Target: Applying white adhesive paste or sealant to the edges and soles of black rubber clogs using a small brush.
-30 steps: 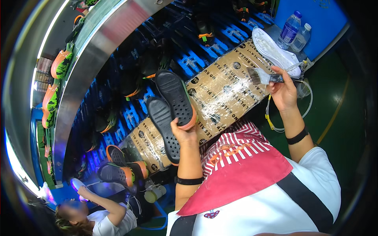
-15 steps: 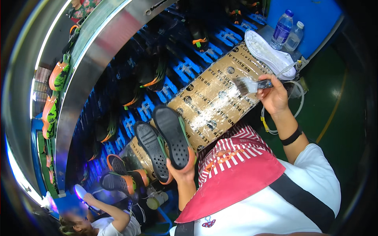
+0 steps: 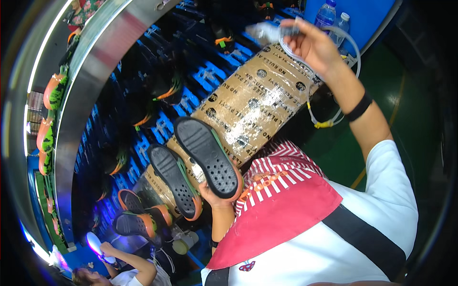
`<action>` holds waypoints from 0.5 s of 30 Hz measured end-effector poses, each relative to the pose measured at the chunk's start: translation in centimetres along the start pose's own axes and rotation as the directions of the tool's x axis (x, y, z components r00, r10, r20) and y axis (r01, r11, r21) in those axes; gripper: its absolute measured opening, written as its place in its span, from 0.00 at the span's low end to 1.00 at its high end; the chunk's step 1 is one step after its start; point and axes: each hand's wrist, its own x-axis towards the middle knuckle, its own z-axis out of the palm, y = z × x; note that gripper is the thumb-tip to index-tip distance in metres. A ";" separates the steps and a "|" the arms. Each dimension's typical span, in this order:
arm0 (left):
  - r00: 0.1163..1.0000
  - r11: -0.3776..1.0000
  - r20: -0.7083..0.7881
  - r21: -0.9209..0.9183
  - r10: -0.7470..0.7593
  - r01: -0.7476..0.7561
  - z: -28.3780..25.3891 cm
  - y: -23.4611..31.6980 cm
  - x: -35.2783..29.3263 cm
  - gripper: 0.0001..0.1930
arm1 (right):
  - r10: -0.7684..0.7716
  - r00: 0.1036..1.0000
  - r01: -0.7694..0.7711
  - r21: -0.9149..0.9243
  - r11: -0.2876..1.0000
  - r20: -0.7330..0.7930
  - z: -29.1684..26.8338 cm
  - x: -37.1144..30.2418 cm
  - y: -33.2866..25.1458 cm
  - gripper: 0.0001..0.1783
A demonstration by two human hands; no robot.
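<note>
My left hand (image 3: 212,196) is closed round the lower end of a black shoe (image 3: 210,159) with orange and green edges. Its flat black face, dotted with holes at one end, is turned up. Right beside it lies a second matching shoe (image 3: 176,181) on the cardboard. In my right hand (image 3: 312,47), raised at the far right, is a brush (image 3: 265,33) gripped by its handle; its bristles are blurred by motion. A white shoe-sole-shaped piece (image 3: 291,51) sits behind that hand, mostly hidden.
Plastic-wrapped cardboard (image 3: 257,102) covers the bench. Blue racks (image 3: 205,78) with dark shoes run along its far side. More shoes (image 3: 133,226) stand at the lower left, near another person (image 3: 129,262). Bottles (image 3: 326,14) and a hose (image 3: 355,43) are at the right.
My right hand has moved up and left with the brush, now over the white piece. My left hand keeps the shoe, which has shifted slightly from the second shoe as the view moved.
</note>
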 end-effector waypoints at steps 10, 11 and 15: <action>0.979 0.994 0.184 0.039 0.093 -0.101 0.1 0.5 0.7 0.39 | -0.021 0.994 0.070 -0.500 0.863 0.103 3.4 1.8 0.8 0.19; 0.975 0.993 0.194 0.032 0.106 -0.114 0.3 0.6 0.6 0.39 | -0.026 0.988 0.099 -0.508 0.856 0.149 4.2 1.1 1.0 0.19; 0.969 0.993 0.219 0.015 0.115 -0.121 0.2 1.2 0.4 0.40 | -0.051 0.961 0.183 -0.485 0.855 0.272 6.3 -1.5 1.9 0.19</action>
